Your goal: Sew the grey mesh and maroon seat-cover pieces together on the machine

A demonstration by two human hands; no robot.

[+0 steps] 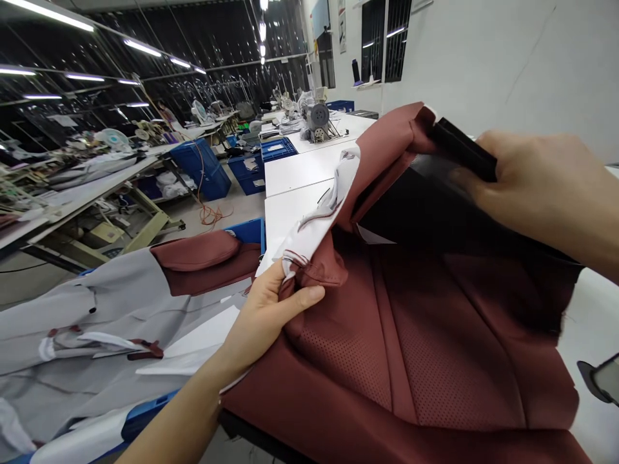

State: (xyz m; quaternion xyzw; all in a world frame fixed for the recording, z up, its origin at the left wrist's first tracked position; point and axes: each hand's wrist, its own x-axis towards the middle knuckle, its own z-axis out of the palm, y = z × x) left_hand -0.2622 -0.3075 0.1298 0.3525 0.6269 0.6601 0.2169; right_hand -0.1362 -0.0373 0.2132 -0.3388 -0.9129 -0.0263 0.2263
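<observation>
A dark red perforated seat cover (445, 361) lies over the white table in front of me, one side of it lifted. My left hand (271, 309) pinches its folded edge, thumb on the red face and white backing showing beside the fingers. Higher up on the right, my right hand (527, 187) grips a black strip (461, 145) along the lifted edge, thumb below and fingers above. Beneath that hand hangs a black panel (420, 200) of the cover. Parts of the fingers of both hands are hidden behind the material.
More red and grey covers (203, 251) lie over a blue crate (251, 232) at left. A sewing machine (319, 119) stands farther along the white table (290, 174). Blue bins (200, 167) and an orange cable (210, 212) are on the floor. A dark-rimmed object (592, 380) sits at right.
</observation>
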